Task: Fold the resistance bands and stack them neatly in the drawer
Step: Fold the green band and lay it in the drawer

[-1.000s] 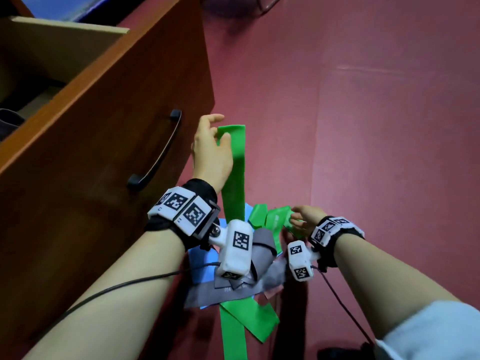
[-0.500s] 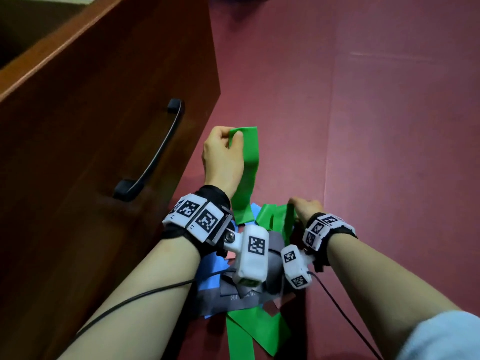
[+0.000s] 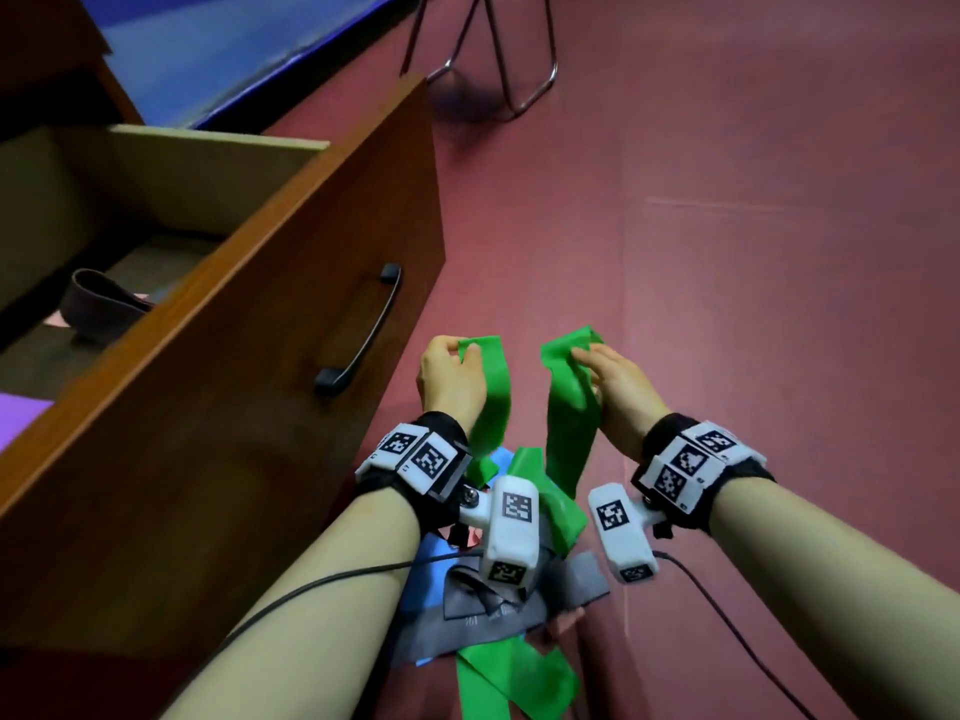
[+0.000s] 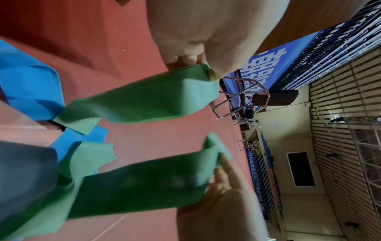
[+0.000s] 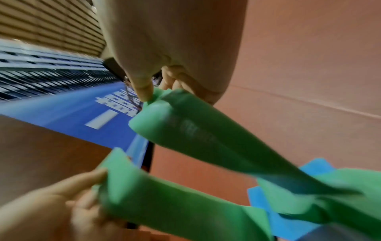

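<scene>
A long green resistance band (image 3: 569, 433) hangs in a loop between my hands above the floor. My left hand (image 3: 465, 350) pinches one end between thumb and fingers. My right hand (image 3: 582, 356) pinches the other end at the same height, a hand's width to the right. The left wrist view shows the thumb pressed on the green band (image 4: 144, 99); the right wrist view shows the same pinch on the green band (image 5: 195, 130). Below my wrists lies a pile with a blue band (image 3: 431, 548), a grey band (image 3: 493, 610) and more green. The open drawer (image 3: 218, 148) is at left.
The drawer's wooden front (image 3: 234, 433) with a black handle (image 3: 363, 330) stands close to my left hand. Inside lie a dark folded band (image 3: 98, 309) and something purple (image 3: 21, 413). Metal chair legs (image 3: 519, 96) stand far back on the red floor (image 3: 753, 304).
My right hand rose from the pile with the other end of the green band, level with my left hand. The head view tilted up and now shows the drawer's inside.
</scene>
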